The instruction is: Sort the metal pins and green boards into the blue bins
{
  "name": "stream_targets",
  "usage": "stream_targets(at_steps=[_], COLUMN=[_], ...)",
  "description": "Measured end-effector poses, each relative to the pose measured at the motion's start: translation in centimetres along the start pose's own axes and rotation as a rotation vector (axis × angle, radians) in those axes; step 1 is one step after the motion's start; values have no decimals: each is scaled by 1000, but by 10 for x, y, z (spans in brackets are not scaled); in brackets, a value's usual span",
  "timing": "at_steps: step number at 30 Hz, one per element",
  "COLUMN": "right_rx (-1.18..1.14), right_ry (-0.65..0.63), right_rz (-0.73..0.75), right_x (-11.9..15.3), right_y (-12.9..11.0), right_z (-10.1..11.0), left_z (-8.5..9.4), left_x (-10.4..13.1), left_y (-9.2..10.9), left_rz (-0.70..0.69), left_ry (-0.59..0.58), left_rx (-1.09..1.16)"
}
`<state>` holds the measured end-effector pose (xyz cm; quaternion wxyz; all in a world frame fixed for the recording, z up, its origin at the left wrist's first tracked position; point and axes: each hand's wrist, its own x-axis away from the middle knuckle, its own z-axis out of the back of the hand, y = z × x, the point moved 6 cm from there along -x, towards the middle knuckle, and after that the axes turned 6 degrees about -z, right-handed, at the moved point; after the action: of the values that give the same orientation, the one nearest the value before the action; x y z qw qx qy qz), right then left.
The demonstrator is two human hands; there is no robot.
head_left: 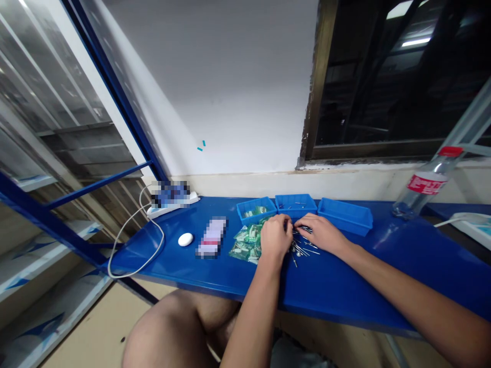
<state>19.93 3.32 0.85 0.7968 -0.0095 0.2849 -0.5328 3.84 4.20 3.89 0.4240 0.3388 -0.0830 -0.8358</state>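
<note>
My left hand (275,236) is bent over the inner edge of the green-and-white packets (247,241), its fingers curled beside a pile of thin metal pieces (301,249). What its fingers hold, if anything, is hidden. My right hand (316,231) reaches in from the right, its fingertips pressed together on the metal pieces at the back of the pile. Behind my hands stand three blue trays: the left tray (241,210) has small green and white items, the middle tray (295,208) a few thin metal pieces, and the right tray (345,214) shows its bare floor.
On the blue table (337,291) lie a white oval object (185,239) and a blurred-out flat item (212,236). A power strip (172,207) with a looping white cable is at the back left. A red-capped bottle (424,184) stands at the right.
</note>
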Motion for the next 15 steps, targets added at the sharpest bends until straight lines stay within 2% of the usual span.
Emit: stream_targets(at_steps=[15], right_rx=[144], right_ry=[-41], right_rz=[-79], right_x=[0], right_y=[-6], right_z=[0], left_z=[-3], left_x=[0], left_y=[-1], left_rz=[-2], left_ry=[-12], left_rx=[12])
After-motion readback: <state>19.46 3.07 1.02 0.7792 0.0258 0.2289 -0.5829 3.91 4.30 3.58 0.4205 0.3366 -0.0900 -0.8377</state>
